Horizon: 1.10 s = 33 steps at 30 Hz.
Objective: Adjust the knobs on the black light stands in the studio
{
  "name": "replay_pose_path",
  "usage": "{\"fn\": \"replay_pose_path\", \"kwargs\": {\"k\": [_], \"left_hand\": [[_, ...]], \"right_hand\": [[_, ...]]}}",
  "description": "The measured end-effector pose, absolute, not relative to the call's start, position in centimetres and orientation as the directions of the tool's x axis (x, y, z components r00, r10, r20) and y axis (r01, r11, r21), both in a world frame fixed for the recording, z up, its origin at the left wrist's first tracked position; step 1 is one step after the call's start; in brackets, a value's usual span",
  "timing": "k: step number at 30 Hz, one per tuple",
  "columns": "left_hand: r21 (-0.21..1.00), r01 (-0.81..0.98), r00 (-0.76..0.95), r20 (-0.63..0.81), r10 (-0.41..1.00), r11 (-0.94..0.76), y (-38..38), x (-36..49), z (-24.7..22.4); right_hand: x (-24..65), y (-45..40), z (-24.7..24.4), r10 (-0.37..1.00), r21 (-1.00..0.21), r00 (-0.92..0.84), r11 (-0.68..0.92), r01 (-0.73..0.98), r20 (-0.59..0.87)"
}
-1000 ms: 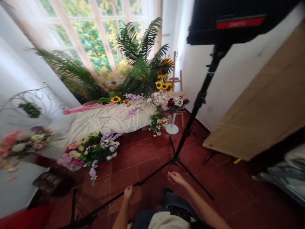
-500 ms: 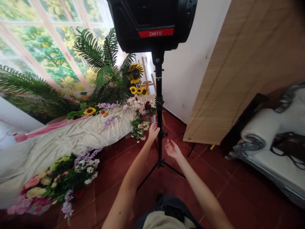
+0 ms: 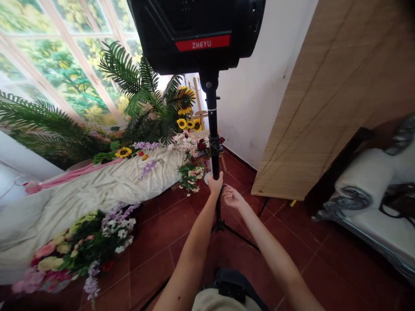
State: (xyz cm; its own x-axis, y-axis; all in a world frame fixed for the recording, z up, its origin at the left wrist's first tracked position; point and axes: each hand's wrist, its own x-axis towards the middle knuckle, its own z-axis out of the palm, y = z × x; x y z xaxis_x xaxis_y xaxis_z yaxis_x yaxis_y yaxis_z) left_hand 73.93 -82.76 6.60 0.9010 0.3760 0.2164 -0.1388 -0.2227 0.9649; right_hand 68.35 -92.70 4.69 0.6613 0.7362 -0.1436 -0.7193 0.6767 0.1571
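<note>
A black studio light (image 3: 197, 26) with a red label reading ZHEYU sits on top of a black light stand (image 3: 212, 123). My left hand (image 3: 215, 183) is wrapped round the stand's pole, low on the upper section. Just below and to the right, my right hand (image 3: 231, 197) has its fingertips curled in at the side of the pole, where the clamp knob is. The fingers hide most of that knob. Lower down, the tripod legs (image 3: 243, 237) spread over the floor.
On the left are a cream-draped bench (image 3: 155, 166) and a large bouquet (image 3: 74, 246). Behind stand palm leaves (image 3: 142, 86) and sunflowers (image 3: 186, 124). To the right are a woven screen (image 3: 292, 108) and a white sofa (image 3: 363, 172). Red tiles (image 3: 152, 242) cover the floor.
My left hand has closed round the pole. My right hand has come up to the knob, its fingers curling in. The stand and light have tilted or shifted slightly left.
</note>
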Motion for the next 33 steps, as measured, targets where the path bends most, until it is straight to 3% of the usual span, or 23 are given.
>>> {"fn": "replay_pose_path", "kwargs": {"k": [7, 10, 17, 20, 23, 26, 28, 33], "left_hand": [[0.948, -0.087, 0.842, 0.235, 0.486, -0.307, -83.5, 74.1, 6.4], [0.944, -0.091, 0.835, 0.246, 0.492, -0.317, -83.5, 74.2, 6.3], [0.956, -0.073, 0.847, 0.21, 0.489, -0.283, -83.3, 73.9, 6.9], [0.961, -0.062, 0.855, 0.19, 0.482, -0.27, -83.2, 73.8, 7.1], [0.956, -0.054, 0.857, 0.193, 0.478, -0.289, -83.2, 73.8, 7.0], [0.946, -0.061, 0.851, 0.217, 0.479, -0.319, -83.2, 74.0, 6.7], [0.939, -0.077, 0.847, 0.239, 0.475, -0.335, -83.3, 74.0, 6.5], [0.943, -0.082, 0.849, 0.235, 0.473, -0.321, -83.3, 73.9, 6.7]], "right_hand": [[69.0, -93.0, 3.6, 0.754, 0.123, 0.652, 0.657, -0.744, -0.083], [68.8, -93.4, 3.8, 0.761, 0.041, 0.642, 0.647, -0.761, -0.091], [68.9, -93.9, 4.9, 0.668, -0.418, 0.704, 0.583, -0.696, -0.241], [69.2, -93.9, 5.2, 0.567, -0.724, 0.75, 0.352, -0.594, -0.34], [69.0, -94.1, 5.4, 0.357, -0.974, 0.911, 0.017, -0.226, -0.205], [68.2, -94.4, 5.3, 0.179, -0.958, 0.979, -0.248, 0.141, 0.098], [67.5, -94.6, 5.1, 0.105, -0.91, 0.971, -0.338, 0.239, 0.216], [66.4, -94.7, 4.3, 0.087, -0.877, 0.984, -0.446, 0.181, 0.158]]}}
